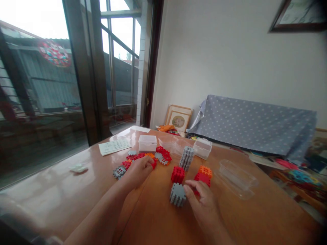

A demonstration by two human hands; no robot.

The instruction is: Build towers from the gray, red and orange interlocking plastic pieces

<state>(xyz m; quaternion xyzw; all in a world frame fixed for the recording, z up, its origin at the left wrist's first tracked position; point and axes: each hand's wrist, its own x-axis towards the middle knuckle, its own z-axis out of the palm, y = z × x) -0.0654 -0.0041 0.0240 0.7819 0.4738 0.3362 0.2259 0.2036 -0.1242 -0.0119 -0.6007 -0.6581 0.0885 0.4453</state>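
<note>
My left hand (141,168) reaches into a loose pile of notched plastic building tiles. Its fingers are curled against a red tile (154,163) at the pile's near right edge. Grey tiles (119,172) and more red tiles (163,153) lie around it. My right hand (203,197) has thumb and index finger apart, beside a short grey stack of tiles (177,194); nothing shows between the fingers. Behind that stack stands a red stack (177,174), then a taller, leaning grey stack (186,158). A red and orange stack (205,173) is partly hidden behind my right hand.
Two clear plastic boxes (147,143) (202,148) stand toward the back of the wooden table (145,211). An open clear container (237,178) lies at the right. Printed paper (114,146) and a small pale packet (78,168) lie at the left.
</note>
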